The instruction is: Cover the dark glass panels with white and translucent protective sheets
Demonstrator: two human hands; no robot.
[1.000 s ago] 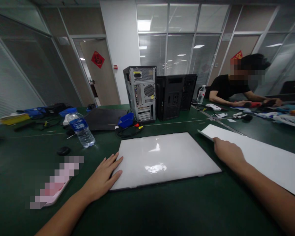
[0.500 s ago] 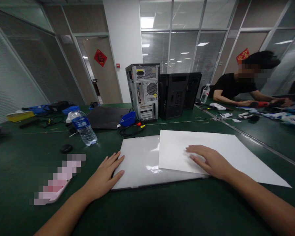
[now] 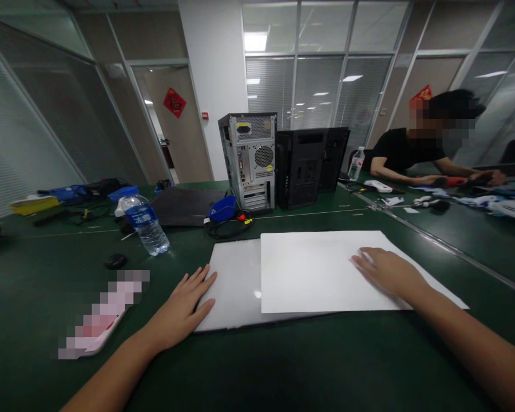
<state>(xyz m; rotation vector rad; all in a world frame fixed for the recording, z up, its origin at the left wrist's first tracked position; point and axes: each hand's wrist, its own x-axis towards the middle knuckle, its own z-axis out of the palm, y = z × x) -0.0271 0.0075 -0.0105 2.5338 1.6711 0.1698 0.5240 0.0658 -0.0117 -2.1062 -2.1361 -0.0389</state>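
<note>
A glossy white panel with a dark edge (image 3: 234, 274) lies flat on the green table in front of me. My left hand (image 3: 189, 303) rests on its left edge, fingers spread. Over the panel's right part lies a plain white sheet (image 3: 309, 269), which also reaches past the panel onto the table. On the right part of this sheet is my right hand (image 3: 388, 274), palm down, with nothing gripped and its fingers extended. The sheet hides much of the panel beneath.
Beyond the panel stand an open computer tower (image 3: 253, 166) and black case parts (image 3: 302, 169). To the left are a water bottle (image 3: 146, 223), a black mouse (image 3: 115, 261) and a blurred pink object (image 3: 105, 320). A person in black (image 3: 407, 151) sits at the right.
The white sheet has slid left and turned slightly, covering more of the panel. My right hand has shifted right across it. My left hand has stayed in place.
</note>
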